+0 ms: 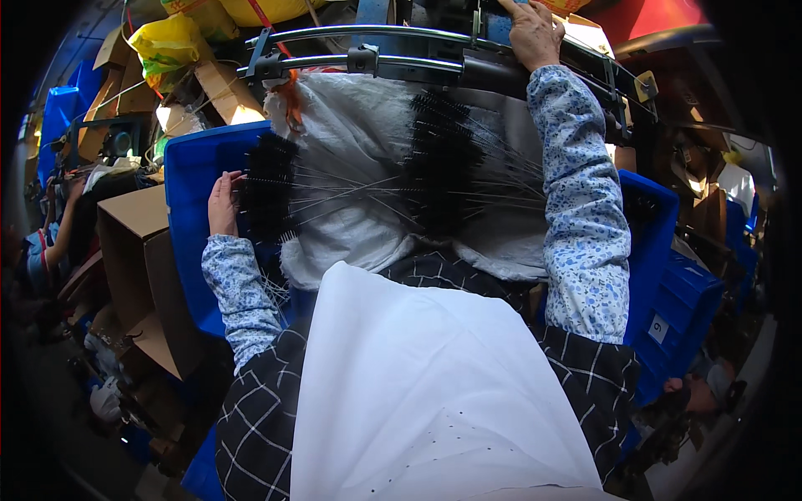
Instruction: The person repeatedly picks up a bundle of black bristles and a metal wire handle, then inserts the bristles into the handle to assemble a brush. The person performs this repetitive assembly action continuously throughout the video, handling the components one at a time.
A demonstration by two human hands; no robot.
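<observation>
My left hand (pixel 223 204) is at the left, beside a bundle of black-bristled wire brushes (pixel 269 188). Its fingers look mostly straight, their tips against the bristles. A second bundle of the brushes (pixel 443 163) lies to the right, its thin wire stems crossing those of the first. Both rest on a white cloth or woven sack (pixel 355 238) spread in front of me. My right hand (pixel 536 35) reaches up to a blue part of the machine (pixel 499 25), fingers bent over it. Whatever is under those fingertips is hidden at the picture's top edge.
Metal rods (pixel 376 63) of the machine run across beyond the cloth. Blue bins (pixel 188 179) stand at both sides, with an open cardboard box (pixel 138 250) at the left. Yellow bags (pixel 171 46) lie at the far left. Another person's arm (pixel 63 225) shows at the left rim.
</observation>
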